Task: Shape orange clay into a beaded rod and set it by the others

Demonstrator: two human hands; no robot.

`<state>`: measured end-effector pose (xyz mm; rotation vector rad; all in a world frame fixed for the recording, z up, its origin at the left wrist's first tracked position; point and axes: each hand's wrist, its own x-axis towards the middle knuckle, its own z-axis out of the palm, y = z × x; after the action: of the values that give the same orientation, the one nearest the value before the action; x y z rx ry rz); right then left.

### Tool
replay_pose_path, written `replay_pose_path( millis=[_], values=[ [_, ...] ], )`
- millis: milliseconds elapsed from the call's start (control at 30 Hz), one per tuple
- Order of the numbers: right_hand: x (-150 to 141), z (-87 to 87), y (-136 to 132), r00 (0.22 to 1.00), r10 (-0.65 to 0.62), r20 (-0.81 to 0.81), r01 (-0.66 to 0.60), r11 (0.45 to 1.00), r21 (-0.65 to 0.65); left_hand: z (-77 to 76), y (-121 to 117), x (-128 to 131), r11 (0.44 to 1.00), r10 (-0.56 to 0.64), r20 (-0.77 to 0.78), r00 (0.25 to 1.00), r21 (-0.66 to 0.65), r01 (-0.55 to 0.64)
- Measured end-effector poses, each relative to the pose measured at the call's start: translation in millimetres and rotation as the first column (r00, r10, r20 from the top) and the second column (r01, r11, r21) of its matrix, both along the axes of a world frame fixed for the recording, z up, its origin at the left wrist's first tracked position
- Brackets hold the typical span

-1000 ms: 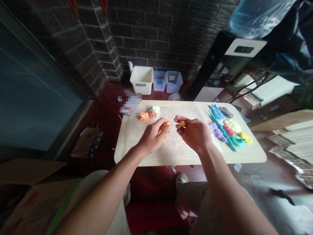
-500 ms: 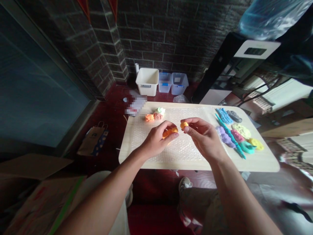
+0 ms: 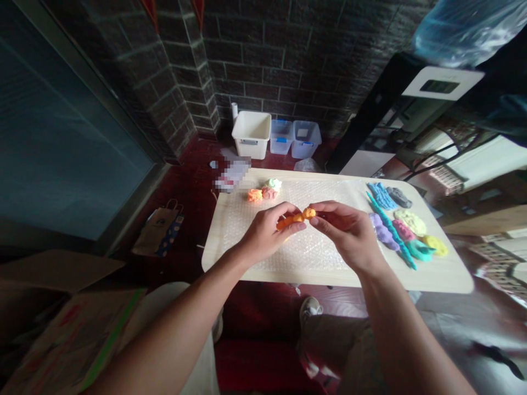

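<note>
My left hand (image 3: 265, 230) is closed around a bumpy strip of orange modelling clay (image 3: 290, 220). Between the thumb and fingers of my right hand (image 3: 349, 227) is a small orange clay ball (image 3: 308, 213), which meets the strip's right end. Both hands are over the bubble wrap (image 3: 317, 252) on the table. Beyond my left hand lie an orange clay lump (image 3: 254, 195), a pinkish one (image 3: 269, 193) and a pale green one (image 3: 274, 183). To the right of my right hand are a long teal clay roll (image 3: 391, 230) and purple clay (image 3: 382, 231).
The pale table (image 3: 440, 277) also bears blue clay (image 3: 382, 196), grey clay (image 3: 398, 197) and yellow clay (image 3: 435, 245) on its right side. Behind it, a white bin (image 3: 252, 142) and two clear boxes stand on the floor. Cardboard (image 3: 69, 329) is at lower left.
My right hand has brought the orange ball leftward against the end of the strip in my left hand. Earlier there was a gap between them. The view has shifted slightly.
</note>
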<state>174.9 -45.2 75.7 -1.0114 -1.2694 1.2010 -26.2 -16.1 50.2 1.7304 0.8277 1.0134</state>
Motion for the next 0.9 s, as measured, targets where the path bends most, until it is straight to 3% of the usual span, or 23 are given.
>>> replay_pose_path(
  millis=[633, 900],
  values=[
    [-1.7, -1.2, -0.7, 0.993, 0.025, 0.113, -0.035, 0.995, 0.091, -0.4, -2.3, -0.2, 1.000, 0.015, 0.049, 0.999, 0.001, -0.015],
    [0.6, 2.6, -2.0, 0.995, 0.026, 0.091, -0.032, 0.998, 0.063, -3.9, -2.3, 3.1, 0.985, -0.036, 0.169, 0.985, -0.160, 0.064]
  ],
)
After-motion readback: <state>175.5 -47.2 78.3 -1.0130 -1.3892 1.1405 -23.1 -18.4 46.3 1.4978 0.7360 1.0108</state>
